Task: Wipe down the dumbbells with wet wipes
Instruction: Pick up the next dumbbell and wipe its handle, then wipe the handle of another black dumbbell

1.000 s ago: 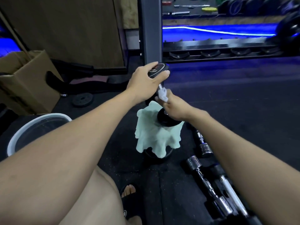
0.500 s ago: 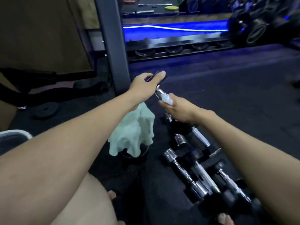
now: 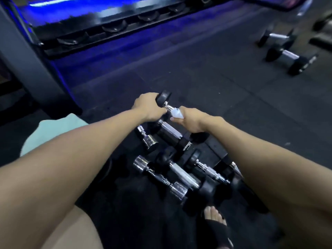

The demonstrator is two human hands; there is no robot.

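The left hand (image 3: 146, 106) gripped the black head of a small dumbbell (image 3: 164, 101), fingers curled round that end and holding it up off the floor. Just beside it, the right hand (image 3: 193, 121) was closed round the dumbbell's chrome handle with a white wet wipe (image 3: 176, 113) pinched between fingers and metal; the wipe's folded edge stuck out toward the left hand. The far head of the dumbbell was hidden behind the right hand. Directly beneath both hands lay a cluster of other dumbbells (image 3: 179, 169) on the dark rubber floor (image 3: 206, 78), chrome handles and black heads crossing one another. Under the left forearm, a pale green cloth (image 3: 53, 130) showed. Well beyond the right hand, two more dumbbells (image 3: 289, 56) rested on the floor. Past the left hand stood a dark rack (image 3: 111, 27) lit blue.
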